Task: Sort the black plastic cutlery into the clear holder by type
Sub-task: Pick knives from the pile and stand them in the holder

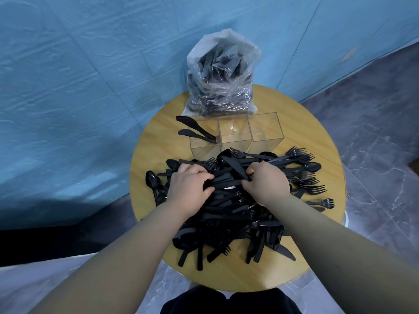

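A big heap of black plastic cutlery [231, 207] covers the near half of a round wooden table [158, 141]: forks, spoons and knives mixed. Behind it stands a clear holder [235, 134] with three square compartments. Two black knives [195, 130] lean out of its left compartment; the middle and right ones look empty. My left hand [189, 185] lies on the heap with fingers curled into the pieces. My right hand [264, 182] pinches a black knife [235, 166] at the top of the heap.
A clear plastic bag [221, 75] full of more black cutlery stands at the table's far edge against a blue wall. Forks [310, 180] fan out toward the right rim. Grey marble floor lies to the right and below.
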